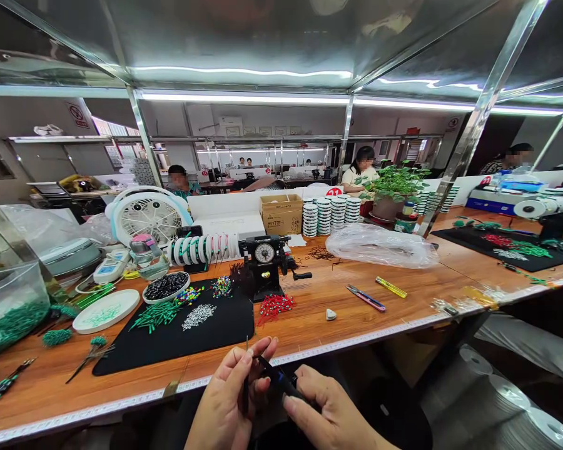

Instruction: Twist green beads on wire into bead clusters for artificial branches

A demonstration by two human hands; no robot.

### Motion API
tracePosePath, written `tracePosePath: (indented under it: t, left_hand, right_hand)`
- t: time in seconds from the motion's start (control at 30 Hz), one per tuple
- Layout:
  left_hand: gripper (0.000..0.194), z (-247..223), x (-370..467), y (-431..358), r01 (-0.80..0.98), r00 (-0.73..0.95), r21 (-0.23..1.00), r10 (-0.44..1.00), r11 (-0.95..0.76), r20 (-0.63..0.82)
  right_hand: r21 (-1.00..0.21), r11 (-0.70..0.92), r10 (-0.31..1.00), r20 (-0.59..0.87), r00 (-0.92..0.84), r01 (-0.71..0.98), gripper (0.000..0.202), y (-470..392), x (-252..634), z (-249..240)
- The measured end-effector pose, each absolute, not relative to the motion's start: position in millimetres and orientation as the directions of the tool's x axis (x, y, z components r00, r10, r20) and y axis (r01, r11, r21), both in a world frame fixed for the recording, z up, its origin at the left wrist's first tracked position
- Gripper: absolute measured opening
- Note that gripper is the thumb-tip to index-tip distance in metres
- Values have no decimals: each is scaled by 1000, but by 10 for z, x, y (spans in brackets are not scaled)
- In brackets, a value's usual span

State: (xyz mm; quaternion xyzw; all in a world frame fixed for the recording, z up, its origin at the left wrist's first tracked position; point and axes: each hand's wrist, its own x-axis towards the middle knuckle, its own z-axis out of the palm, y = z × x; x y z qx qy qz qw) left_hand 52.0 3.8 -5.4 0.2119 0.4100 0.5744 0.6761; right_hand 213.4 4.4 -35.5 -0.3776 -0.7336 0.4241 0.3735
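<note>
Our left hand (pixel 225 400) pinches a thin dark rod (pixel 246 394) upright between thumb and fingers, seemingly to steady it. Our right hand (pixel 331 406) is closed around a dark tool (pixel 278 377), thumb laid along it, probably to guide its narrow end, which reaches toward the left fingertips. Both things are in our hands, just off the front edge of the table (pixel 309 325); we cannot tell exactly what they are, or whether they touch.

A white measuring strip (pixel 323 347) runs along that edge. Beyond it, a black mat (pixel 229 319) bears silvery pieces (pixel 198 317), green tubes (pixel 157 315) and multicoloured beads (pixel 222 286), kept in separate heaps, we judge, so each kind is easy to pick out. Red pieces (pixel 276 306) lie beside the mat, near the foot of a hand-cranked machine (pixel 265 259). White spools (pixel 201 249) stand in a row to its left, likely lined up for easy reach.

Snips (pixel 366 298) and a yellow cutter (pixel 391 287) rest on the right, apart from the small pieces. Farther back, a cardboard box (pixel 281 215) sits beside stacked spools (pixel 323 217).
</note>
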Motion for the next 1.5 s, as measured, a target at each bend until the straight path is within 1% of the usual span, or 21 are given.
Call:
tracePosePath:
  t: [0.1, 0.17, 0.2, 0.23, 0.3, 0.37, 0.4, 0.47, 0.57, 0.67, 0.7, 0.77, 0.83, 0.9, 1.0, 1.07, 1.13, 1.2, 1.3, 1.4, 1.5]
  left_hand:
    - [11, -77, 512, 35, -612, 8, 748, 948, 257, -319]
    - [10, -77, 476, 42, -565, 52, 778, 953, 274, -298]
    - [10, -72, 445, 47, -497, 69, 827, 962, 262, -263]
    - [12, -62, 408, 54, -389, 74, 894, 975, 222, -209]
    - [17, -32, 324, 62, -75, 78, 995, 995, 66, -60]
    - [25, 3, 252, 60, 214, 107, 973, 992, -81, 59]
    - [28, 22, 228, 55, 304, 127, 945, 988, -124, 89]
    - [30, 54, 206, 37, 397, 137, 903, 984, -161, 115]
    - [30, 87, 217, 7, 438, 108, 882, 984, -174, 140]
    - [29, 94, 239, -14, 353, 99, 926, 990, -132, 104]
    - [28, 92, 247, -19, 285, 113, 955, 992, -89, 58]
    - [27, 89, 267, -29, 81, 167, 995, 983, 65, -78]
    - [26, 94, 293, -42, -139, 228, 961, 952, 237, -202]
    - [25, 109, 319, -56, -290, 260, 896, 929, 336, -264]
    - [24, 132, 349, -76, -377, 270, 843, 916, 385, -297]
    - [24, 130, 361, -86, -398, 266, 828, 913, 396, -309]
    - [25, 105, 373, -91, -402, 266, 822, 911, 402, -315]
    - [26, 62, 392, -91, -400, 255, 823, 912, 403, -322]
    - [25, 0, 433, -93, -443, 193, 821, 933, 359, -304]
    - [26, -10, 472, -109, -560, 175, 767, 950, 314, -260]
    - [28, 25, 493, -129, -657, 210, 677, 943, 331, -257]
  right_hand:
    - [-878, 408, 860, 276, -430, 251, 29, 57, 2126, -395]
    - [-841, 468, 841, 329, -429, 271, 27, 64, 2145, -405]
    - [-818, 496, 830, 349, -435, 290, 26, 65, 2164, -401]
    - [-796, 519, 819, 356, -450, 313, 26, 64, 2189, -389]
    - [-751, 551, 795, 341, -501, 364, 28, 54, 2254, -343]
    - [-707, 574, 775, 307, -552, 413, 30, 38, 2322, -275]
    - [-691, 579, 770, 288, -570, 433, 30, 28, 2352, -238]
    - [-675, 581, 763, 257, -593, 454, 28, 12, 2399, -176]
    - [-658, 597, 748, 250, -615, 459, 25, -3, 2434, -156]
    - [-593, 651, 726, 306, -615, 473, 24, -6, 2438, -224]
    - [-559, 674, 718, 343, -606, 483, 23, -5, 2434, -253]
    - [-467, 718, 695, 436, -572, 516, 19, -3, 2420, -301]
    - [-368, 745, 659, 534, -529, 557, 15, -4, 2398, -326]
    - [-294, 761, 616, 607, -501, 579, 13, -6, 2373, -332]
    - [-236, 784, 557, 677, -482, 574, 10, -10, 2332, -332]
    - [-235, 779, 548, 706, -449, 581, 10, -12, 2303, -340]
    - [-265, 767, 558, 724, -405, 585, 12, -15, 2268, -358]
    - [-337, 770, 586, 709, -392, 542, 12, -22, 2228, -387]
    - [-545, 736, 676, 620, -397, 403, 15, -41, 2168, -435]
    - [-762, 598, 782, 486, -391, 248, 24, -57, 2134, -458]
    - [-874, 463, 832, 373, -410, 146, 30, -60, 2145, -434]
